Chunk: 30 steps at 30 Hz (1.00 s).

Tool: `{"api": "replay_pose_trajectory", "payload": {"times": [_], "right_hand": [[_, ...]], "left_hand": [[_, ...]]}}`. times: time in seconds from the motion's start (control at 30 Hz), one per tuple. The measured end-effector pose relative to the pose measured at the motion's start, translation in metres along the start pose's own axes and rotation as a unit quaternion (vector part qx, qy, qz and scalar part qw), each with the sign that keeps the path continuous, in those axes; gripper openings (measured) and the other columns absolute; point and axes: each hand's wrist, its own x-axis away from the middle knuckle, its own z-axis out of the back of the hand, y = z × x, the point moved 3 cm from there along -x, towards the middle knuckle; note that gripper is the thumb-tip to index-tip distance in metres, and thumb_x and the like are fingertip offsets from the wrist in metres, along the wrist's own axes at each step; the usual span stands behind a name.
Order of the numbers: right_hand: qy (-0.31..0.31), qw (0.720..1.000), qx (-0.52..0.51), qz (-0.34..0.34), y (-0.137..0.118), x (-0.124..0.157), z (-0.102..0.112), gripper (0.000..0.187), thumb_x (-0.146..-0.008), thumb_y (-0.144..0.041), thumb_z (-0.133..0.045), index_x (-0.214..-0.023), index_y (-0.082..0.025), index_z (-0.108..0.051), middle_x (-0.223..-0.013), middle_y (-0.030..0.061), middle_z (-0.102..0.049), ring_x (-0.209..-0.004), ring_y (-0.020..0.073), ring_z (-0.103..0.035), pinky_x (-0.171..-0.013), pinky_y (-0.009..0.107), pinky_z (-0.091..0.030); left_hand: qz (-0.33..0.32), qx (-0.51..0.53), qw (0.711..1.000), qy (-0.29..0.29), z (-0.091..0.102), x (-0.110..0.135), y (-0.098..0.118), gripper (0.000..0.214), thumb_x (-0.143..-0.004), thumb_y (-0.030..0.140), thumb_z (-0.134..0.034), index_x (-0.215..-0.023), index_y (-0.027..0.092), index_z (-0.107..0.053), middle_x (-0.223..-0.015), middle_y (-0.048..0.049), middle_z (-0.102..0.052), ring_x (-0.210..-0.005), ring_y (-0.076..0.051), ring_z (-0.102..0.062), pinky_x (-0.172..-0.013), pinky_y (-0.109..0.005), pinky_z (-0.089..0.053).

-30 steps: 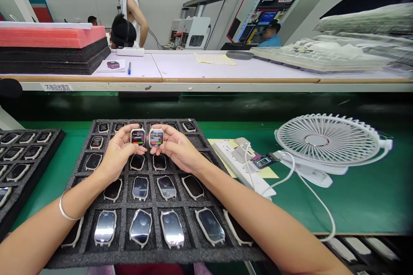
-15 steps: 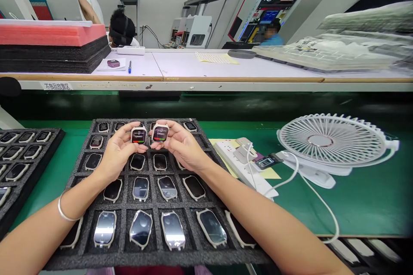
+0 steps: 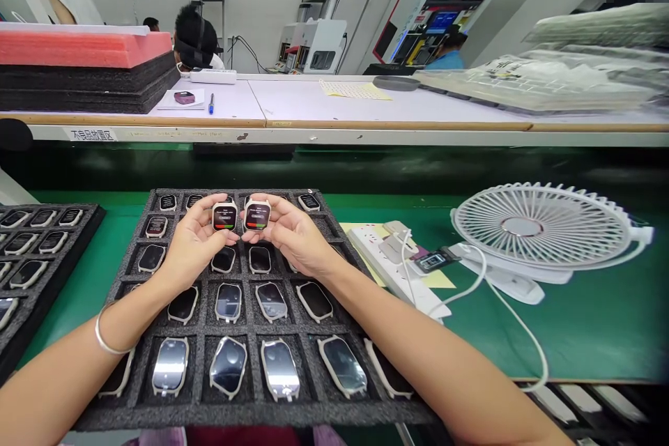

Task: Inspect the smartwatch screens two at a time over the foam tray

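Left watch (image 3: 225,217), one, pale case, screen lit with a red and green bar, raised above the tray's 12 o'clock end; grasped at the rim by thumb and fingers of the left hand (image 3: 197,240). Right watch (image 3: 256,217), one, matching, just beside the first at its 3 o'clock; grasped likewise by the right hand (image 3: 299,240). Silver bangle (image 3: 99,334), on the left wrist. Foam tray (image 3: 251,414), black, beneath both hands, its compartments holding further watches, face up. Second tray (image 3: 90,231), similar, at 9 o'clock. Power strip (image 3: 368,249), white, at 3 o'clock, a yellow sheet (image 3: 442,281) partly under it. Fan (image 3: 523,226), white, between 2 and 3 o'clock. Desk (image 3: 575,327), green, carrying all these. Shelf (image 3: 297,108), at 12 o'clock, bearing a red and black foam stack (image 3: 78,52) toward 11 and plastic-wrapped goods (image 3: 543,83) toward 1.
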Motion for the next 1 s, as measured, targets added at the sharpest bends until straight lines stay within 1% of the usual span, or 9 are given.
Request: {"api": "replay_pose_trajectory", "payload": {"times": [0.27,0.4,0.5,0.57,0.7,0.8,1.0], "right_hand": [[0.003,1.0,-0.004,-0.001,-0.001,0.0001,-0.0019,0.048,-0.075,-0.022,-0.078,-0.119,-0.024,-0.059,-0.102,0.0027,-0.071,-0.076,0.0157,-0.072,-0.078,0.034,-0.06],[0.003,1.0,0.001,-0.001,-0.0003,-0.0001,-0.0026,0.05,-0.074,-0.025,-0.081,-0.119,-0.024,-0.059,-0.1,0.0023,-0.07,-0.076,0.016,-0.072,-0.076,0.034,-0.06],[0.003,1.0,0.006,0.001,0.0002,-0.0003,-0.0024,0.048,-0.076,-0.023,-0.079,-0.119,-0.024,-0.058,-0.099,0.002,-0.07,-0.075,0.0145,-0.071,-0.072,0.03,-0.058],[0.002,1.0,0.004,0.002,0.0,-0.0003,-0.0021,0.047,-0.076,-0.021,-0.077,-0.119,-0.024,-0.058,-0.1,0.0019,-0.069,-0.074,0.0138,-0.07,-0.07,0.029,-0.057],[0.006,1.0,-0.002,0.001,-0.0016,0.0,-0.0018,0.049,-0.073,-0.016,-0.073,-0.119,-0.024,-0.057,-0.094,-0.0006,-0.067,-0.072,0.0129,-0.068,-0.069,0.028,-0.054],[0.013,1.0,0.013,-0.005,-0.0025,0.0001,-0.002,0.047,-0.071,-0.014,-0.07,-0.115,-0.024,-0.057,-0.092,-0.0011,-0.066,-0.068,0.012,-0.065,-0.066,0.028,-0.051],[0.025,0.999,0.022,-0.013,-0.0027,0.0,-0.0019,0.041,-0.07,-0.017,-0.072,-0.109,-0.023,-0.059,-0.09,-0.0019,-0.066,-0.063,0.0102,-0.062,-0.061,0.026,-0.049]], "left_hand": [[0.005,-0.006,1.0,0.001,-0.0015,0.0011,0.0009,0.054,-0.069,0.015,-0.074,-0.12,0.019,-0.055,-0.098,-0.002,-0.069,-0.069,-0.01,-0.068,-0.072,-0.027,-0.059],[0.004,-0.012,1.0,0.0,-0.0015,0.0014,0.0015,0.051,-0.07,0.017,-0.074,-0.118,0.019,-0.056,-0.097,-0.0018,-0.069,-0.067,-0.01,-0.067,-0.07,-0.027,-0.059],[0.005,-0.021,1.0,-0.003,-0.0017,0.0015,0.0017,0.049,-0.071,0.018,-0.074,-0.117,0.019,-0.058,-0.097,-0.0018,-0.068,-0.066,-0.01,-0.067,-0.068,-0.027,-0.06],[0.007,-0.022,1.0,-0.005,-0.0018,0.0018,0.002,0.051,-0.071,0.018,-0.074,-0.119,0.019,-0.058,-0.098,-0.0024,-0.069,-0.067,-0.011,-0.068,-0.069,-0.028,-0.061],[0.013,-0.003,1.0,-0.015,-0.002,0.0024,0.0019,0.056,-0.072,0.017,-0.071,-0.126,0.018,-0.056,-0.107,-0.0055,-0.07,-0.071,-0.013,-0.072,-0.076,-0.031,-0.062],[0.026,0.01,0.999,-0.021,-0.0021,0.0034,0.0013,0.056,-0.073,0.017,-0.068,-0.127,0.017,-0.056,-0.11,-0.0062,-0.07,-0.072,-0.014,-0.073,-0.076,-0.032,-0.063],[0.056,0.022,0.998,-0.021,-0.0037,0.0055,0.0017,0.052,-0.074,0.019,-0.065,-0.125,0.017,-0.059,-0.102,-0.004,-0.072,-0.069,-0.016,-0.074,-0.073,-0.034,-0.064]]}}
